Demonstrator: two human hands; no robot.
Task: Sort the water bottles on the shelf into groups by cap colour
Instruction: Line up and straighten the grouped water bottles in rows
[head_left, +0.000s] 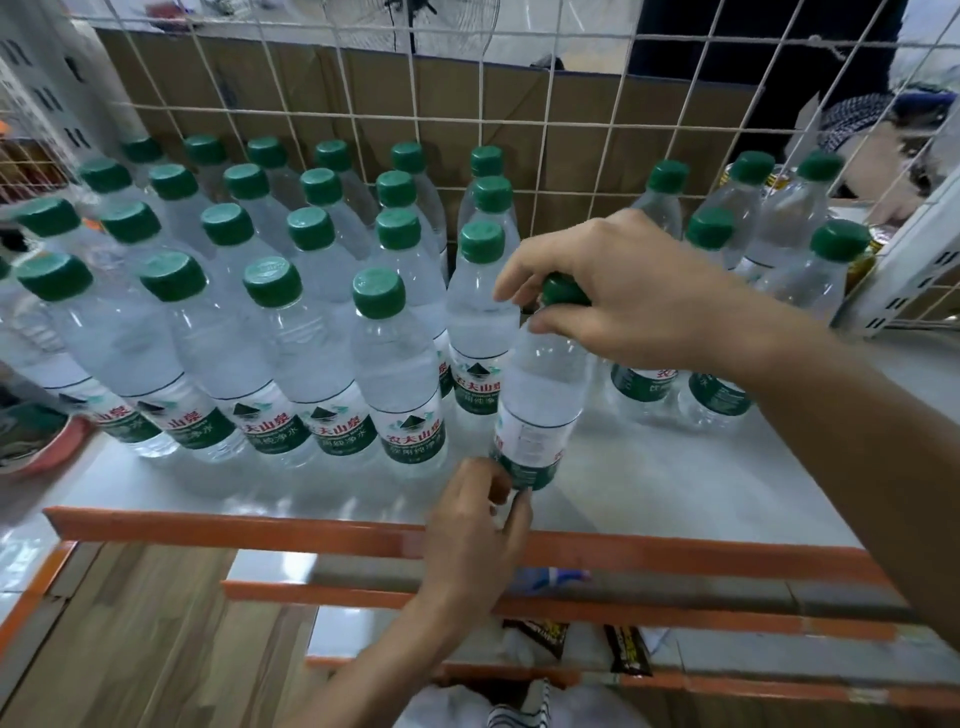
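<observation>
Several clear water bottles with green caps stand in rows on the white shelf (649, 483); the big group (291, 322) fills the left and middle. A smaller group (779, 244) stands at the back right. My right hand (623, 291) grips the green cap and neck of one bottle (540, 395), which stands at the right end of the front row with its label turned away. My left hand (472, 525) holds that bottle's base with thumb and fingers curled round it. All caps in view are green.
A white wire grid (571, 130) with cardboard behind it closes off the back of the shelf. An orange rail (260, 530) runs along the shelf's front edge, with lower shelves and dark packets (628, 649) beneath. A white perforated panel (914, 260) stands at the right.
</observation>
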